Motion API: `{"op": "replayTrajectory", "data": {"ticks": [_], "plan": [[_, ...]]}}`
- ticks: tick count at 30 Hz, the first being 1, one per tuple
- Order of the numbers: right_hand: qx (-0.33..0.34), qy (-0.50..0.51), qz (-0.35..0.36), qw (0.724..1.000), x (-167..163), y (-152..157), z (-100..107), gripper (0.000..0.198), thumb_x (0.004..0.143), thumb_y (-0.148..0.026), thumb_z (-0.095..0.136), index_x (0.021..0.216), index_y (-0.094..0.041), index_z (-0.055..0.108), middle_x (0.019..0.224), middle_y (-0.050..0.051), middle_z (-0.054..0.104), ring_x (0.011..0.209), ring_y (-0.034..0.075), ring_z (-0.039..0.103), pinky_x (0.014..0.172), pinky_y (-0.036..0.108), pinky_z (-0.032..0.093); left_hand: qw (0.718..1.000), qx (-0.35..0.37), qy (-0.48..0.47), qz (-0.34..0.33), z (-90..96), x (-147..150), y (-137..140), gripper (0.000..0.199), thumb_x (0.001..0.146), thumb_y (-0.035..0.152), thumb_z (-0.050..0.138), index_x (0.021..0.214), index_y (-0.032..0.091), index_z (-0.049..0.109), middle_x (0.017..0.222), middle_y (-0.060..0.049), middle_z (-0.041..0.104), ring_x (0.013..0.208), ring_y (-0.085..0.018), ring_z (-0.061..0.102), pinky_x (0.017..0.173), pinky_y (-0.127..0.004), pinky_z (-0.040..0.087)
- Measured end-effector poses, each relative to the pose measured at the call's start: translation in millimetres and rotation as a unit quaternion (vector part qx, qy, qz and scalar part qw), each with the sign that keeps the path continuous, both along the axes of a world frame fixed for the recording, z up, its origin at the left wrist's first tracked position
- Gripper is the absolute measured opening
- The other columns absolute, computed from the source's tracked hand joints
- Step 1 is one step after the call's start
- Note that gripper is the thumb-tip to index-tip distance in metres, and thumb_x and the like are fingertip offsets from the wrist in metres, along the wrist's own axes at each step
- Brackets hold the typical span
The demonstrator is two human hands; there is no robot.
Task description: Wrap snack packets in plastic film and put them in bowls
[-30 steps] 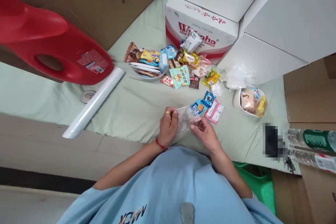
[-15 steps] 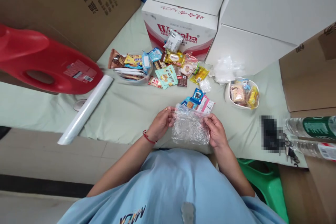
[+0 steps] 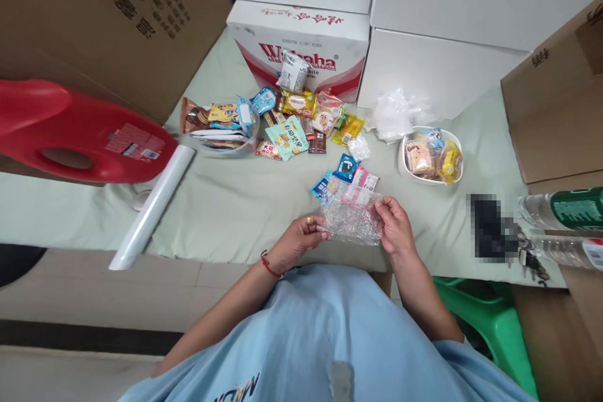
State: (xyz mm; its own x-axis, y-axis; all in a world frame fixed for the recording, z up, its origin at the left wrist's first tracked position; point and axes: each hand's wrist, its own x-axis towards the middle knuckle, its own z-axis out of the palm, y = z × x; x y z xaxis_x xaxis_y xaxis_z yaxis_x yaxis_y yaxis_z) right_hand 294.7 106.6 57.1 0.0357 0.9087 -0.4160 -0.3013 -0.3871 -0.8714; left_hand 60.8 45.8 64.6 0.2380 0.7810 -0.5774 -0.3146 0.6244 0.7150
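Note:
A crinkled clear plastic bag [image 3: 353,223] is stretched between my two hands at the front of the table. My left hand [image 3: 304,235] pinches its left edge, and my right hand [image 3: 393,223] grips its upper right corner. Just behind the bag lie a pink-and-white snack packet [image 3: 362,179], a dark blue packet [image 3: 347,166] and a light blue packet [image 3: 323,187]. The bag's upper edge overlaps the nearest of them. Whether anything is inside the bag I cannot tell; it looks flat.
Several wrapped snacks [image 3: 288,138] lie heaped before a Wahaha carton [image 3: 301,44]. Snacks fill a clear bowl [image 3: 249,144] on the left and a white bowl [image 3: 404,166] on the right. A white roll [image 3: 153,207], red jug [image 3: 94,160], crumpled plastic bags [image 3: 393,113] and bottles [image 3: 577,208] stand around.
My left hand has moved lower along the bag, to its left side. The bag now hangs more tilted and bunched. The whole view has shifted slightly.

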Motion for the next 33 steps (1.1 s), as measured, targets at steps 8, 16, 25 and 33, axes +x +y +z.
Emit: {"op": "replayTrajectory", "data": {"ticks": [8, 16, 25, 33], "plan": [[0.211, -0.321, -0.009, 0.923, -2, -9, 30, 0.025, 0.089, -0.038, 0.071, 0.111, -0.027, 0.068, 0.115, 0.007, 0.064, 0.102, 0.022, 0.06, 0.09, 0.036, 0.05, 0.997, 0.054, 0.043, 0.03, -7.9, -11, 0, 0.038, 0.067, 0.043, 0.086, 0.091, 0.016, 0.078, 0.075, -0.002, 0.07, 0.055, -0.007, 0.041, 0.052, -0.022, 0.026], [0.223, -0.26, 0.31, 0.887, -74, -20, 39, 0.015, 0.087, -0.039, 0.077, 0.1, -0.032, 0.077, 0.094, 0.005, 0.07, 0.083, 0.023, 0.06, 0.076, 0.035, 0.048, 0.989, 0.134, 0.06, 0.009, -9.3, -33, -2, 0.033, 0.078, 0.049, 0.077, 0.088, 0.017, 0.078, 0.074, -0.001, 0.07, 0.066, -0.013, 0.054, 0.063, -0.026, 0.04], [0.152, -0.271, 0.355, 0.882, -103, -13, 30, 0.021, 0.089, -0.042, 0.068, 0.086, -0.021, 0.07, 0.074, 0.0, 0.061, 0.066, 0.015, 0.051, 0.062, 0.028, 0.04, 0.986, 0.13, 0.103, 0.012, -22.2, -61, -7, 0.035, 0.077, 0.049, 0.074, 0.088, 0.016, 0.077, 0.08, -0.003, 0.074, 0.076, -0.017, 0.062, 0.076, -0.03, 0.049], [0.134, -0.256, 0.296, 0.911, -96, -12, 32, 0.023, 0.089, -0.044, 0.068, 0.086, -0.021, 0.065, 0.073, -0.002, 0.059, 0.065, 0.014, 0.049, 0.061, 0.027, 0.039, 0.983, 0.141, 0.115, 0.017, -18.3, -58, -8, 0.028, 0.081, 0.045, 0.064, 0.084, 0.018, 0.07, 0.076, -0.001, 0.067, 0.072, -0.015, 0.057, 0.072, -0.028, 0.045]]}}
